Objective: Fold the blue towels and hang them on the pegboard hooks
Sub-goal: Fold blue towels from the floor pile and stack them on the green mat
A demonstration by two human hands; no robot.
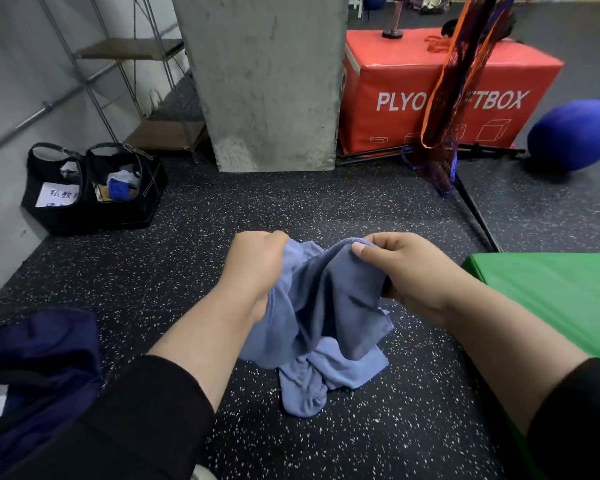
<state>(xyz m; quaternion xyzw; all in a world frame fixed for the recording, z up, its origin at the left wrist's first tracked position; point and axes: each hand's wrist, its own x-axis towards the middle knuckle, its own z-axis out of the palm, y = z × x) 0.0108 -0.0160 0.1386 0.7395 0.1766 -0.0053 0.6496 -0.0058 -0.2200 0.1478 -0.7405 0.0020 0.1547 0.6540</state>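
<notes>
Item: blue towel (329, 317), soft, light, limp, hung crumpled between left hand (257, 268) and right hand (406, 268), both gripping its upper edge. Lower folds trailed on the speckled floor (222, 209). Best taken at the corners.

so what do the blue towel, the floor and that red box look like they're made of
Blue towel: soft, thin cloth, probably microfibre or cotton; it hangs in limp folds from both hands.
Floor: looks like rubber gym flooring, matte black with white flecks.
Red plyo box: apparently foam under smooth vinyl, judging by its slight sheen, rounded edges and seams.
</notes>
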